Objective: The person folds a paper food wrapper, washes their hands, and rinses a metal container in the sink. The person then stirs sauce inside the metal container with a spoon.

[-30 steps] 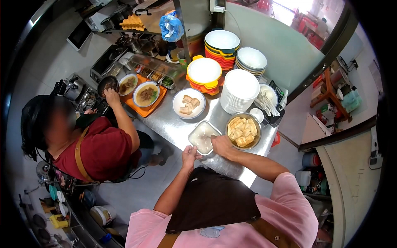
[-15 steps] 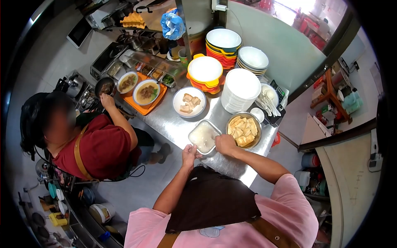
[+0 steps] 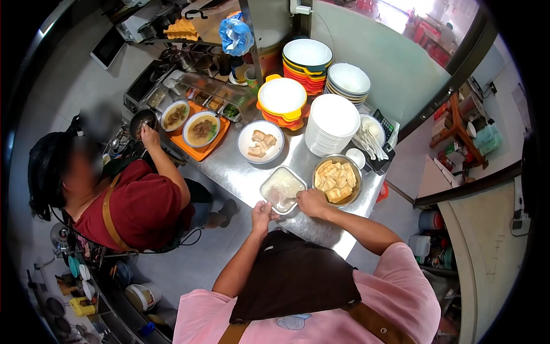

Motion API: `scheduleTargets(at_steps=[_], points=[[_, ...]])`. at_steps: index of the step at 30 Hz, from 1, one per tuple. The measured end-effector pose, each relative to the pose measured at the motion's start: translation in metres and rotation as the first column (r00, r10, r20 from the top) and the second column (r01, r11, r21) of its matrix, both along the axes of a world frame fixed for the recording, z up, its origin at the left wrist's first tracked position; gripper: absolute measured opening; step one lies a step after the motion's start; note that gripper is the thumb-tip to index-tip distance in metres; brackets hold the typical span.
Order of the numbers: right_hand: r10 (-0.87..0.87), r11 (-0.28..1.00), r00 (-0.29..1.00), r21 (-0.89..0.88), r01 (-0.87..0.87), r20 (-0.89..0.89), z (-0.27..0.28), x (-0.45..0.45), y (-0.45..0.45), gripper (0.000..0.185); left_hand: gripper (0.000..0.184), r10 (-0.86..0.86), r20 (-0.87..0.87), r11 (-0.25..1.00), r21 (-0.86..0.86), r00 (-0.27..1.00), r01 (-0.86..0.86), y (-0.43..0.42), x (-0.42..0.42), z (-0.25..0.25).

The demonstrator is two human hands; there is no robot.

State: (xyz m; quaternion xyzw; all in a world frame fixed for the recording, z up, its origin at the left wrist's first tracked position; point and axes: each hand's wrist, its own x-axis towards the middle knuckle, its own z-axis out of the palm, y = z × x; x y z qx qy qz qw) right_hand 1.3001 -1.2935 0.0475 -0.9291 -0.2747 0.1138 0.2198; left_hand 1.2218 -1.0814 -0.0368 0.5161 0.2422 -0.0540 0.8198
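Note:
A rectangular metal container [image 3: 298,175] holding a whitish, cloudy, paste-like food [image 3: 281,186] sits near the counter's front edge. My left hand [image 3: 263,217] grips its near left corner, fingers closed on the rim. My right hand [image 3: 313,203] is closed around a utensil that looks like a spoon [image 3: 290,200], its end dipped in the whitish food; most of the handle is hidden in my fist. Right beside that hand stands a round metal bowl [image 3: 360,192] of golden fried tofu-like pieces [image 3: 336,180]. Behind the container is a white bowl [image 3: 243,133] with pale meat chunks [image 3: 263,143].
Stacked white plates [image 3: 333,120], yellow-orange bowls [image 3: 282,97] and more bowls [image 3: 307,60] line the counter's back. Spoons [image 3: 373,140] lie at right. An orange tray [image 3: 201,153] carries two bowls of soup. At left, a co-worker in a red shirt [image 3: 137,200] holds a dark pan [image 3: 143,120].
My right hand has shifted slightly left, and the spoon-like utensil now shows in the whitish food. The left hand keeps its grip on the container. The co-worker's pan has tilted slightly.

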Motion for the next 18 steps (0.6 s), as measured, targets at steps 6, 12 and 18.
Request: scheduleTargets(at_steps=[6, 12, 18], points=[[0.013, 0.995, 0.990, -0.101, 0.002, 0.142, 0.016, -0.002, 0.001, 0.018, 0.016, -0.011, -0.009, 1.000, 0.001, 1.000, 0.011, 0.001, 0.000, 0.003], [-0.012, 0.990, 0.980, -0.137, 0.039, 0.197, 0.017, -0.002, 0.003, 0.021, 0.017, -0.007, -0.002, 1.000, -0.008, 1.000, 0.007, 0.000, 0.001, 0.003], [-0.014, 0.990, 0.982, -0.136, 0.041, 0.190, 0.007, 0.000, 0.014, 0.024, 0.017, 0.006, -0.016, 1.000, 0.000, 1.000, -0.006, -0.001, 0.001, 0.008]])
